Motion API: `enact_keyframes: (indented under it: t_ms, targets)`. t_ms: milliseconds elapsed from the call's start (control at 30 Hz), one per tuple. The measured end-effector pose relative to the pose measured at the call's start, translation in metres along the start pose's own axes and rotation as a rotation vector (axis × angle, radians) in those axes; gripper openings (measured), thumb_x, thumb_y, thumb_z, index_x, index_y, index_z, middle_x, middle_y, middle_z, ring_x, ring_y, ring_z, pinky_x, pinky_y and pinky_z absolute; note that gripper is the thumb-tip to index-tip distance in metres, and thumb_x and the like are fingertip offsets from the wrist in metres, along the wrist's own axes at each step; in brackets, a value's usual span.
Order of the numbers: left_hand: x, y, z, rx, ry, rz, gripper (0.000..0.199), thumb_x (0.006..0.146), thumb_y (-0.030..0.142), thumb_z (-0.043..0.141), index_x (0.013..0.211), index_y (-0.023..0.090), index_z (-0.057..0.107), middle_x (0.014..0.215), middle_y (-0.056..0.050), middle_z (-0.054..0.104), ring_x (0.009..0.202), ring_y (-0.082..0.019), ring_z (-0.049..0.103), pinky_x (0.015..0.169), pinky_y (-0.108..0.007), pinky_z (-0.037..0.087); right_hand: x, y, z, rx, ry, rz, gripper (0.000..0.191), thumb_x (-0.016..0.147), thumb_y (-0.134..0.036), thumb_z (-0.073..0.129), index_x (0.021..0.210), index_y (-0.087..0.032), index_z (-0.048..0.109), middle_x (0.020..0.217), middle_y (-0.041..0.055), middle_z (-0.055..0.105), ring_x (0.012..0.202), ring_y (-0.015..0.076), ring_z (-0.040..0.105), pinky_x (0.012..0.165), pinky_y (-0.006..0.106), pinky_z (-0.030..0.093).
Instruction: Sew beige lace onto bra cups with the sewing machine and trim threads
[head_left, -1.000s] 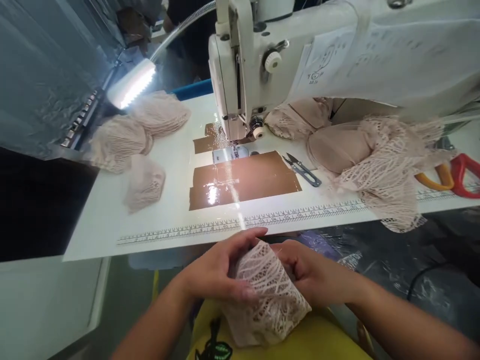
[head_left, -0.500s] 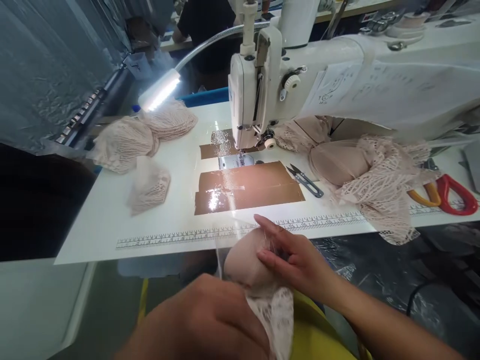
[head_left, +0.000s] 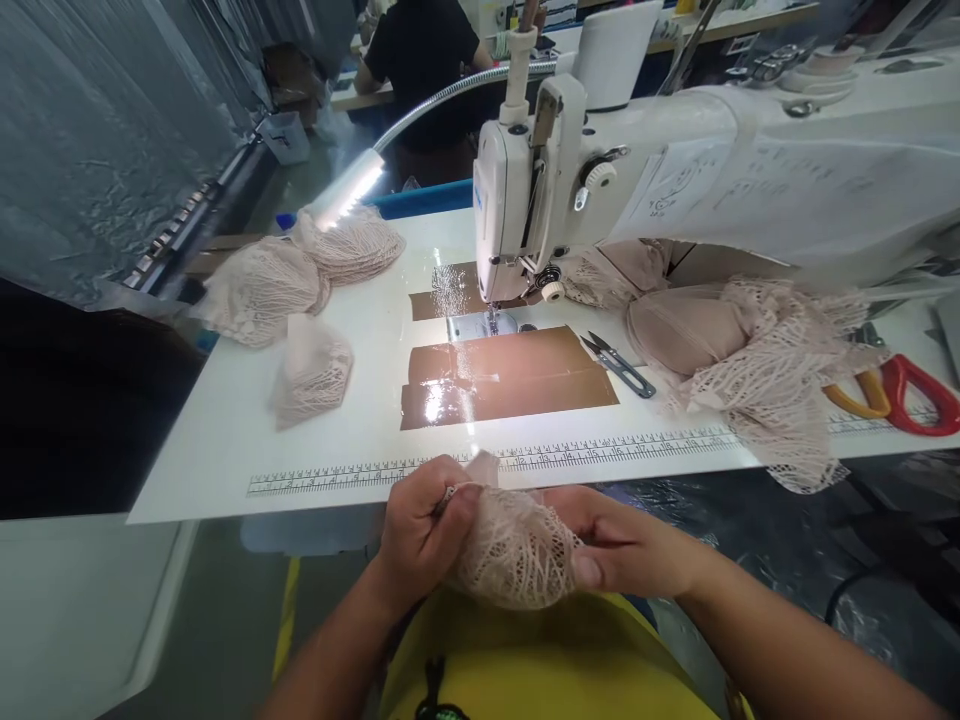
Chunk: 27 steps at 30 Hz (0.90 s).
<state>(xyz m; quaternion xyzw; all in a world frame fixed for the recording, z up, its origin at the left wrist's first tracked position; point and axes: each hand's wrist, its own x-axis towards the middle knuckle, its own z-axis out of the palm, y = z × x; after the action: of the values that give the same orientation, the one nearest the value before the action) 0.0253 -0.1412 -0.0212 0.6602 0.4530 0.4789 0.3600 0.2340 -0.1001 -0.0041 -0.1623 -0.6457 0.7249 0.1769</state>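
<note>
Across the space in front of you runs the white table (head_left: 199, 450), with the sewing machine (head_left: 510, 190) standing over it and its needle end above the brown patches. A lace heap (head_left: 780, 370) spreads to your right, and two lace stacks (head_left: 259, 290) (head_left: 360, 248) sit at the far left, under the lamp (head_left: 349, 192). Below your hands, yellow cloth (head_left: 540, 670) covers your lap.

Smaller again is the lace piece (head_left: 517, 555) you hold just off the table's near edge, above that cloth, its rounded, patterned face bulging towards you. Your left hand (head_left: 420, 535) has its fingers curled in, thumb pressing the upper left edge; your right hand (head_left: 637, 550) grips the other side between the thumb in front and fingers mostly hidden behind. What those hidden fingertips touch, you cannot tell from here.

To handle it well, I'd spread the edge evenly and pull lightly: open lace like this probably distorts if one side is tugged harder. Let the thumbs do the smoothing, and watch the sheer bit (head_left: 482, 468) poking up by your left thumb, which could fold under. The snips (head_left: 639, 382) lie beside the nearer brown patch, clear of both hands.
</note>
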Motion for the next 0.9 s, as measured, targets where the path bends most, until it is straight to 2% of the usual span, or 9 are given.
enact_keyframes:
  t_ms: [133, 267, 367, 433, 500, 567, 667, 767, 900]
  targets:
    - [-0.001, 0.004, -0.002, 0.017, -0.042, 0.023, 0.02, 0.089, 0.018, 0.048, 0.069, 0.018, 0.05, 0.063, 0.002, 0.046, 0.058, -0.009, 0.044, 0.055, -0.022, 0.035, 0.004, -0.001, 0.0, -0.041, 0.141, -0.008, 0.04, 0.077, -0.051, 0.062, 0.087, -0.012, 0.065, 0.086, 0.0045, 0.057, 0.08, 0.0174, 0.052, 0.074, 0.026, 0.042]
    - [0.002, 0.007, -0.002, -0.014, -0.065, -0.077, 0.029, 0.09, 0.027, 0.048, 0.063, 0.017, 0.046, 0.057, 0.003, 0.042, 0.053, -0.009, 0.039, 0.052, -0.023, 0.031, 0.012, 0.006, 0.008, 0.033, 0.23, 0.056, 0.029, 0.08, -0.04, 0.063, 0.072, -0.012, 0.062, 0.07, 0.0005, 0.053, 0.066, 0.012, 0.047, 0.061, 0.023, 0.039]
    - [0.0, 0.004, -0.006, -0.359, 0.021, -0.355, 0.04, 0.091, 0.04, 0.045, 0.058, 0.018, 0.037, 0.051, 0.004, 0.034, 0.047, -0.009, 0.033, 0.048, -0.023, 0.031, 0.012, 0.013, 0.012, 0.182, 0.337, 0.055, 0.032, 0.073, -0.041, 0.069, 0.062, -0.012, 0.061, 0.062, -0.0003, 0.052, 0.058, 0.0111, 0.046, 0.054, 0.023, 0.037]
    - [-0.006, 0.0, -0.008, -0.681, 0.078, -0.515, 0.044, 0.09, 0.053, 0.037, 0.064, 0.019, 0.043, 0.054, 0.002, 0.043, 0.049, -0.011, 0.042, 0.054, -0.025, 0.04, 0.01, 0.014, 0.011, 0.286, 0.494, 0.015, 0.034, 0.068, -0.043, 0.073, 0.06, -0.012, 0.061, 0.058, -0.0004, 0.052, 0.055, 0.0115, 0.047, 0.052, 0.023, 0.036]
    - [-0.014, 0.0, -0.007, -0.946, 0.055, -0.581, 0.057, 0.082, 0.071, 0.031, 0.082, 0.019, 0.055, 0.074, -0.005, 0.06, 0.069, -0.018, 0.058, 0.068, -0.034, 0.048, 0.009, 0.013, 0.01, 0.367, 0.666, -0.065, 0.034, 0.066, -0.045, 0.075, 0.06, -0.014, 0.062, 0.055, -0.001, 0.053, 0.053, 0.0114, 0.046, 0.051, 0.024, 0.037]
    - [-0.02, 0.003, -0.002, -1.098, -0.029, -0.6, 0.078, 0.067, 0.083, 0.04, 0.106, 0.018, 0.057, 0.105, -0.013, 0.063, 0.097, -0.029, 0.059, 0.082, -0.042, 0.047, 0.011, 0.008, 0.009, 0.347, 0.762, -0.135, 0.032, 0.07, -0.043, 0.072, 0.059, -0.015, 0.061, 0.055, -0.002, 0.052, 0.052, 0.0104, 0.044, 0.05, 0.023, 0.037]
    - [-0.02, 0.015, 0.009, -1.077, -0.122, -0.649, 0.079, 0.06, 0.061, 0.071, 0.123, 0.016, 0.053, 0.118, -0.015, 0.059, 0.11, -0.033, 0.055, 0.09, -0.042, 0.045, 0.019, 0.0, 0.009, 0.106, 0.643, -0.129, 0.026, 0.078, -0.037, 0.066, 0.063, -0.016, 0.066, 0.065, 0.0006, 0.057, 0.062, 0.0131, 0.051, 0.058, 0.025, 0.042]
    - [-0.01, 0.023, 0.017, -1.023, -0.035, -0.69, 0.061, 0.067, 0.028, 0.074, 0.123, 0.016, 0.056, 0.108, -0.012, 0.066, 0.103, -0.029, 0.059, 0.087, -0.038, 0.046, 0.027, -0.005, 0.01, -0.017, 0.542, -0.084, 0.02, 0.079, -0.033, 0.065, 0.07, -0.016, 0.07, 0.077, 0.0032, 0.061, 0.073, 0.0167, 0.055, 0.068, 0.028, 0.045]
    - [-0.003, 0.017, 0.017, -1.012, 0.077, -0.703, 0.033, 0.069, 0.017, 0.071, 0.102, 0.017, 0.069, 0.087, -0.006, 0.07, 0.086, -0.021, 0.063, 0.075, -0.03, 0.049, 0.029, -0.008, 0.005, 0.221, 0.718, -0.067, 0.017, 0.072, -0.035, 0.073, 0.073, -0.018, 0.072, 0.069, 0.0014, 0.064, 0.067, 0.0158, 0.055, 0.066, 0.029, 0.047]
